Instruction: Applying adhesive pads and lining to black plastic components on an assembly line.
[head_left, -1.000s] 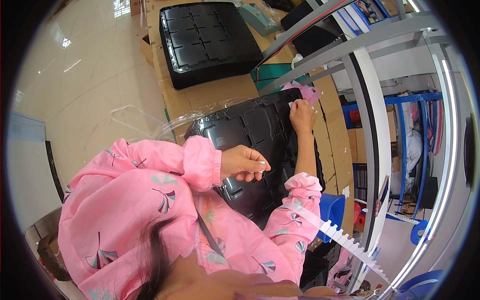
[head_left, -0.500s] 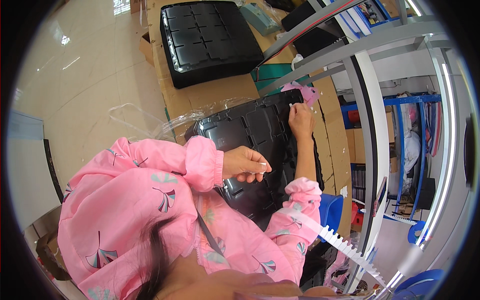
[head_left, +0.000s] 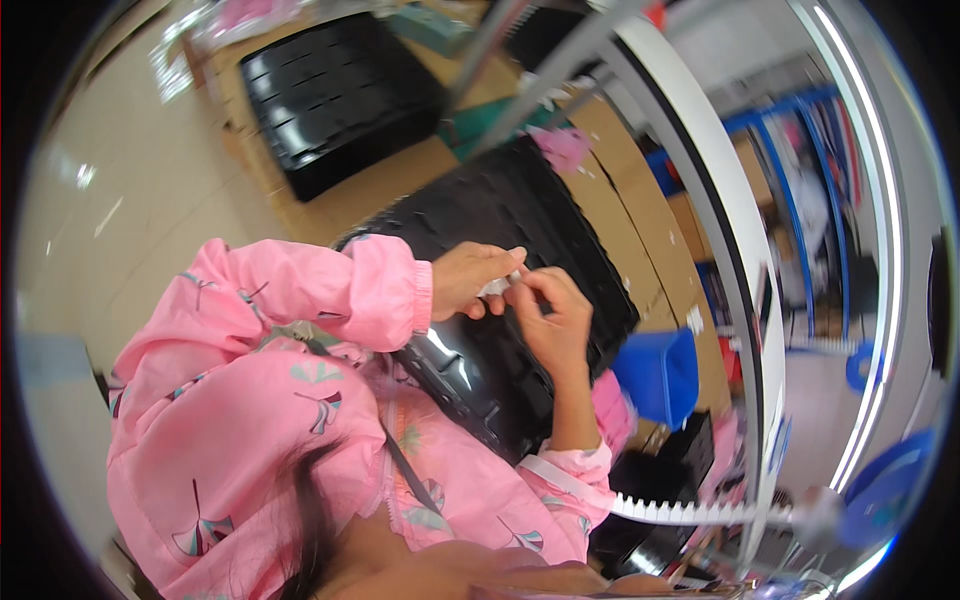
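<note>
A black moulded plastic tray (head_left: 465,370) with raised panels and grooves lies in front of me. Over its middle, my left hand (head_left: 465,280) is closed around a small white piece (head_left: 495,287), perhaps paper or a label; most of it is hidden by the fingers. My right hand (head_left: 555,318) meets it from the right, finger and thumb pinched together at the white piece beside the left thumb. Whether those pinched fingers have a separate bit in them is too small and blurred to tell.
A second black tray (head_left: 340,95) stands farther off on the cardboard-covered table (head_left: 385,190). Pink scraps (head_left: 562,148) lie past the near tray's corner. To the right are a blue bin (head_left: 655,375), a grey metal frame (head_left: 690,140) and a white toothed strip (head_left: 680,512) across my right forearm.
My right hand has come back from the near tray's far corner to the left hand, which stays closed on the white piece. The whole view has turned somewhat.
</note>
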